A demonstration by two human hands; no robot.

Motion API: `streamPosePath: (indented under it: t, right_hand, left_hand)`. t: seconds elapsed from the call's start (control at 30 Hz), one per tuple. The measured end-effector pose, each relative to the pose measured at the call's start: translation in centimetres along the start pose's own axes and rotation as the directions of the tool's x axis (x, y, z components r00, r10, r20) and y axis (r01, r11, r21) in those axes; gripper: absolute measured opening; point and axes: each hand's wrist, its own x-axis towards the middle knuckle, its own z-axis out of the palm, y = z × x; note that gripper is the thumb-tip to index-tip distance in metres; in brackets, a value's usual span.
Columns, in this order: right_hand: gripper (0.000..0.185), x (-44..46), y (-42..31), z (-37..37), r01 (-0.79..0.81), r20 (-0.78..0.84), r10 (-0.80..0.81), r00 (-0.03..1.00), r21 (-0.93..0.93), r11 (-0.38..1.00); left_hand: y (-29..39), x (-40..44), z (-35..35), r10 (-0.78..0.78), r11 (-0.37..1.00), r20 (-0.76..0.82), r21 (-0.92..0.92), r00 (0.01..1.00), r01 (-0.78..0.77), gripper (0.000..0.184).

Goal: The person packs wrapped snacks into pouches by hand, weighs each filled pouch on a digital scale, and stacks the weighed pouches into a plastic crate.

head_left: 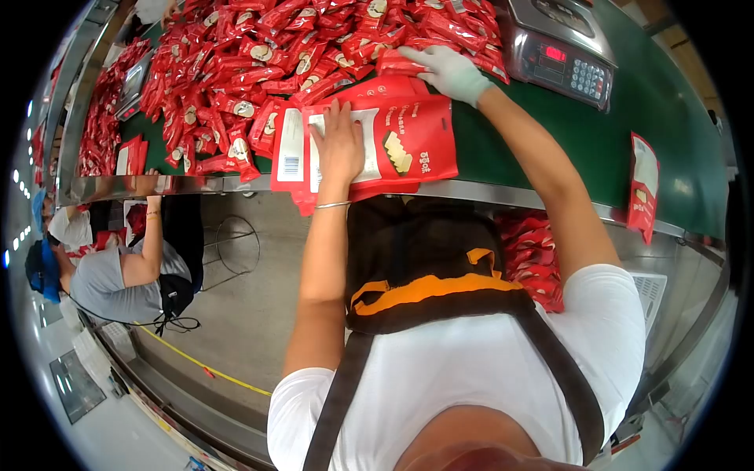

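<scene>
My bare left hand (338, 145), with a bracelet at the wrist, lies flat with fingers apart on large red printed pouches (430, 145). The pouches are stacked at the table's near edge and overhang it slightly. The top one shows a white panel and a picture of pale wafer-like snacks. Beyond the stack, my right hand (454, 74) wears a white glove. Its thumb and fingers close around the end of a small red packet (399, 63) at the edge of the heap. Part of that packet is hidden by the glove.
A heap of small red packets (228, 78) covers the far and left table. A digital scale (561, 63) stands at right, and a single red pouch (644, 188) lies over the right edge. Red packets (530, 255) sit below the table. Another person (129, 271) works at left.
</scene>
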Motion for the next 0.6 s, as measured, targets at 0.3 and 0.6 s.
streamPosePath:
  t: [0.3,0.6]
  right_hand:
    - [0.057,-15.0,-1.1,0.1,-0.19,0.036,0.187,0.982,0.269,0.944]
    - [0.053,-11.0,-1.3,1.3,-0.33,0.339,0.149,0.929,0.571,0.751]
  left_hand:
    - [0.4,-1.5,1.1,0.044,0.997,-0.028,-0.067,0.999,-0.046,0.05]
    - [1.2,-1.5,0.8,0.075,0.997,-0.074,-0.021,0.994,-0.077,0.053]
